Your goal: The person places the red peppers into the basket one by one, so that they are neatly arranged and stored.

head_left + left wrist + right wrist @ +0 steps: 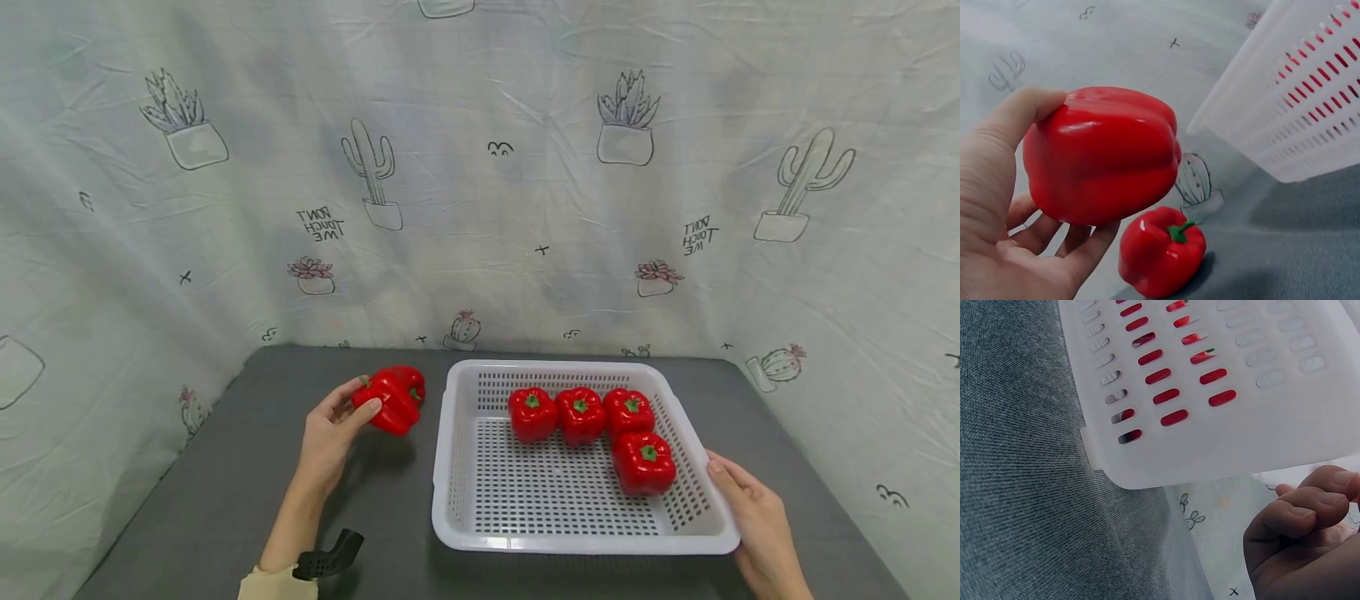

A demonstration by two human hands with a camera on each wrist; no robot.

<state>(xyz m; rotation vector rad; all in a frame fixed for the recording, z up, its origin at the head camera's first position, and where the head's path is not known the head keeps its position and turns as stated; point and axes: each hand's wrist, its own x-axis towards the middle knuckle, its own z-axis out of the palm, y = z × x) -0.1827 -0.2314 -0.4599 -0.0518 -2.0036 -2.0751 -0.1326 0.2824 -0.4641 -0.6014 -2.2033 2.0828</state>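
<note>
My left hand (327,433) grips a red bell pepper (1100,156) above the table, thumb on one side and fingers round the other. Its green stem points up and left in the head view. Just behind it, a second red bell pepper (1161,253) with a green stem sits on the table. To the right stands a white perforated plastic basket (457,467) with several red bell peppers (645,465) grouped toward its back and right. My right hand (757,517) holds the basket's right rim, its fingers (1294,515) curled in the right wrist view.
A dark grey cloth (202,517) covers the table. Behind and at both sides hangs a pale curtain (480,200) printed with cacti and potted plants. A black strap (328,557) is round the left wrist, by a cream sleeve (277,585).
</note>
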